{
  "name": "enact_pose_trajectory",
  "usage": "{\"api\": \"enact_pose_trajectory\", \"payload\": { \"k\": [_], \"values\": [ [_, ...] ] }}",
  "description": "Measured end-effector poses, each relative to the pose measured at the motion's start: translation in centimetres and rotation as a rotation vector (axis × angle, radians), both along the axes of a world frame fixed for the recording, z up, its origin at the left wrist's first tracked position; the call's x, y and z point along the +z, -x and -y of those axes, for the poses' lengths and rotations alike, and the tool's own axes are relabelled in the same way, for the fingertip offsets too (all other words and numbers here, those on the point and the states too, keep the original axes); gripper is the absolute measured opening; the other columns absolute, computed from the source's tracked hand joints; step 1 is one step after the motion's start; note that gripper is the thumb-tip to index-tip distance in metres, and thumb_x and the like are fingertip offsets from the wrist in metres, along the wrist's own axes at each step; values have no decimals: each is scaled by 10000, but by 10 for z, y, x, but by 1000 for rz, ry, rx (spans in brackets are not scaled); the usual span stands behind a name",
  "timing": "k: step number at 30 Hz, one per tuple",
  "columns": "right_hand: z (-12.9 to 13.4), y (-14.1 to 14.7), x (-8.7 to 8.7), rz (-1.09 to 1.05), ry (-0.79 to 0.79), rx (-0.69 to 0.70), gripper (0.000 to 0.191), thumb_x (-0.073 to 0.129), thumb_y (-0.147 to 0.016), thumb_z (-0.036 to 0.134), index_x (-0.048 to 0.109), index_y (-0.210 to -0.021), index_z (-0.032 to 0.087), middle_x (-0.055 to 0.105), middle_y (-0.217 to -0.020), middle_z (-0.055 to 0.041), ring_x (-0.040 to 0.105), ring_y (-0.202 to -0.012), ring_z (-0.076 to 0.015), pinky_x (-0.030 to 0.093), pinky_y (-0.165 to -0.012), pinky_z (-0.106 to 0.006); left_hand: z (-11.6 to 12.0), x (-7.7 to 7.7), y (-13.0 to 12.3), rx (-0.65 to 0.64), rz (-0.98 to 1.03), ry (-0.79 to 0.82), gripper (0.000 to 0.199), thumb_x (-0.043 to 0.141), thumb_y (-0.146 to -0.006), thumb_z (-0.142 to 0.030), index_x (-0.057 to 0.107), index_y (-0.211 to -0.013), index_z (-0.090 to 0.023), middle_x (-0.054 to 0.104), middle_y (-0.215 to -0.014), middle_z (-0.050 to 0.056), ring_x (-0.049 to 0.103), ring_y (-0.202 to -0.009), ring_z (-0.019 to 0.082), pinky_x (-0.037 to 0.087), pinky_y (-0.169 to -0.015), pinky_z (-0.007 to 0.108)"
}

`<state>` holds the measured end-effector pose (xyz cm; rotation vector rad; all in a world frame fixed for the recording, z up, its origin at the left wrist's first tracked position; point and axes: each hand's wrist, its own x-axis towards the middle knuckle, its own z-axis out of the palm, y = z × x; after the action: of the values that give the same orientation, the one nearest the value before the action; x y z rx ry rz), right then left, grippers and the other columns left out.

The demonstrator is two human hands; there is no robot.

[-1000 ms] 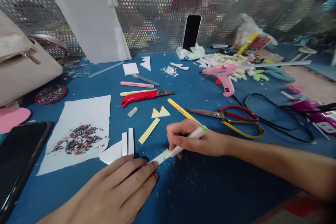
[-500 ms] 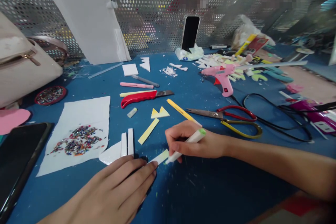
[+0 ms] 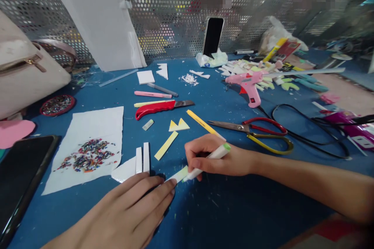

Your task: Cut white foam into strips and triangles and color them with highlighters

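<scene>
My right hand (image 3: 207, 156) is closed around a white marker (image 3: 218, 152) with a green end. The marker's tip points down at the right end of a narrow foam-like strip (image 3: 180, 174), tinted pale green there. My left hand (image 3: 128, 206) lies flat with fingers outstretched, its fingertips pressing the strip's other end to the table. Just beyond the left fingers, two white strips (image 3: 146, 157) lie on a white piece (image 3: 125, 169). A yellow-green strip (image 3: 166, 146) and a jagged yellow-edged piece (image 3: 179, 125) lie farther back, near a yellow marker (image 3: 204, 123).
Open scissors (image 3: 248, 127) and a pink glue gun (image 3: 247, 83) with its black cable lie right. A red-handled knife (image 3: 157, 108) lies mid-table. Left are a paper (image 3: 96, 124) bearing colourful bits, a phone (image 3: 23, 179) and a bag (image 3: 26, 70). Another phone (image 3: 213, 37) stands behind.
The view has shifted very slightly. Both hands keep their poses, and the marker's tip stays beside the strip's right end with barely any movement.
</scene>
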<state>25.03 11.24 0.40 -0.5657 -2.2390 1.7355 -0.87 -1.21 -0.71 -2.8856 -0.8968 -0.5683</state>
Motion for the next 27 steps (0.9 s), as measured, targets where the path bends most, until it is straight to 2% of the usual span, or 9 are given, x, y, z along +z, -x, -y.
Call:
{"api": "enact_pose_trajectory", "payload": {
  "k": [4,8,10,12,16,19,22,27],
  "values": [
    [0,0,0,-15,-4,-49,337,585,-995,446,612,-850,142,667,-752,-28,596,-657,-111,419,-582,-190,1,0,0,0,-5,25,364,356,-1111,-237,663,-1298,-178,652,-1362,-23,576,-1190,172,178,-1226,328],
    [0,0,-1,6,30,3,386,572,-996,469,610,-805,136,654,-727,-30,605,-634,-117,421,-565,-195,-1,1,-2,0,5,12,356,370,-1108,-245,681,-1263,-167,678,-1317,-10,585,-1165,169,185,-1221,316],
    [0,0,-1,-12,57,-14,376,574,-995,469,609,-827,134,654,-736,-30,611,-639,-119,430,-567,-194,-2,1,-3,2,15,18,357,365,-1105,-218,675,-1271,-155,673,-1325,1,585,-1164,175,206,-1210,328],
    [0,0,-1,-6,27,-34,343,596,-987,450,614,-848,137,662,-742,-27,600,-646,-113,419,-570,-187,-1,-1,-2,-2,17,24,362,357,-1105,-207,666,-1286,-153,663,-1341,3,585,-1167,178,221,-1200,332],
    [-1,0,0,25,10,21,352,577,-998,443,622,-832,136,665,-724,-26,583,-624,-105,398,-555,-185,0,-2,-1,12,21,11,356,368,-1111,-251,677,-1272,-179,667,-1335,-22,586,-1167,171,229,-1199,326],
    [-1,0,0,5,-7,-14,321,599,-988,429,630,-858,137,672,-770,-31,585,-659,-109,412,-575,-187,-3,3,-2,5,4,-8,368,351,-1112,-227,689,-1250,-181,687,-1302,-31,601,-1135,170,298,-1154,316],
    [-1,0,0,21,-26,18,323,601,-990,403,647,-817,135,669,-742,-22,584,-632,-100,404,-561,-181,-7,8,-3,-13,5,-37,393,328,-1112,-190,710,-1205,-177,715,-1250,-32,620,-1085,169,354,-1093,307],
    [-2,0,0,17,-75,-7,302,602,-986,396,655,-840,138,672,-745,-18,555,-620,-93,391,-556,-181,-4,8,-3,3,-3,-9,376,337,-1115,-207,687,-1250,-176,690,-1303,-25,607,-1121,184,332,-1105,335]
  ]
}}
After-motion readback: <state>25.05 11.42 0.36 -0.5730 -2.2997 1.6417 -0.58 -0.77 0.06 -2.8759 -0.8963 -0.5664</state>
